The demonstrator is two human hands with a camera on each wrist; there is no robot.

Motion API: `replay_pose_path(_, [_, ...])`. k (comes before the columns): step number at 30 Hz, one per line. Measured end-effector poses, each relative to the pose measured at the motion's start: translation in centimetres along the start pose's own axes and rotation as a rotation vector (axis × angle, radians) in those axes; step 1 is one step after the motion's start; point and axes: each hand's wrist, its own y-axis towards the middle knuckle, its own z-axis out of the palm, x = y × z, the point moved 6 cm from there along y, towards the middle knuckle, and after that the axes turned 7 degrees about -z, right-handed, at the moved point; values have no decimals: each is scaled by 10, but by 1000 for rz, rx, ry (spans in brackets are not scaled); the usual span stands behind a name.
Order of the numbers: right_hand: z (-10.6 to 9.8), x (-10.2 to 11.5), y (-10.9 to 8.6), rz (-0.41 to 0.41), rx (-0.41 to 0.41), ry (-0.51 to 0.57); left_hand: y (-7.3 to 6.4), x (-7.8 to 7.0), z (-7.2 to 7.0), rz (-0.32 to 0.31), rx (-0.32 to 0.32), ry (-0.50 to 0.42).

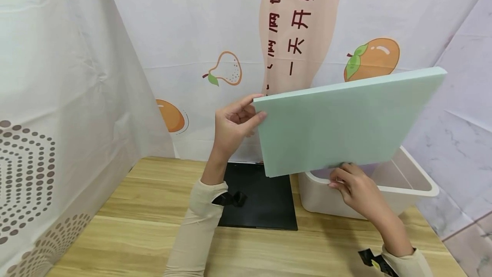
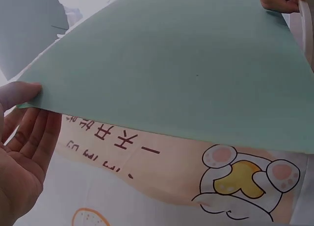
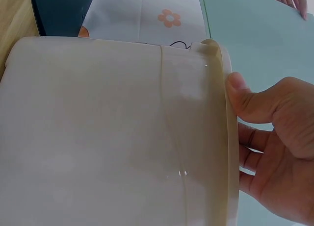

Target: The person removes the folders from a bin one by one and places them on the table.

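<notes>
My left hand (image 1: 231, 126) pinches the board (image 1: 338, 125) at its upper left corner; from that grip its long axis runs rightward, rising slightly, partly over the bin (image 1: 326, 198), whose rim (image 1: 407, 191) my right hand (image 1: 359, 189) pinches.

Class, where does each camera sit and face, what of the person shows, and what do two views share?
Head: on the head, facing forward and down at pale green board and white bin; left hand, right hand and forearms show.
Left wrist: on that wrist, facing the board and printed cloth; left hand, part of right.
Right wrist: on that wrist, facing the bin; right hand, part of left.
Both wrist views show the board and hands.
</notes>
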Motion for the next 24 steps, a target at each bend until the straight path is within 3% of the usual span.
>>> replay_pose_path(7, [0,-1,0,16,15,-14,-4,-1,2,-20,-11,-33])
replay_pose_path(16, [1,0,0,7,9,-12,-12,13,6,-146,-13,40])
replay_pose_path(24, [1,0,0,8,5,-13,-17,18,1,-129,8,-9])
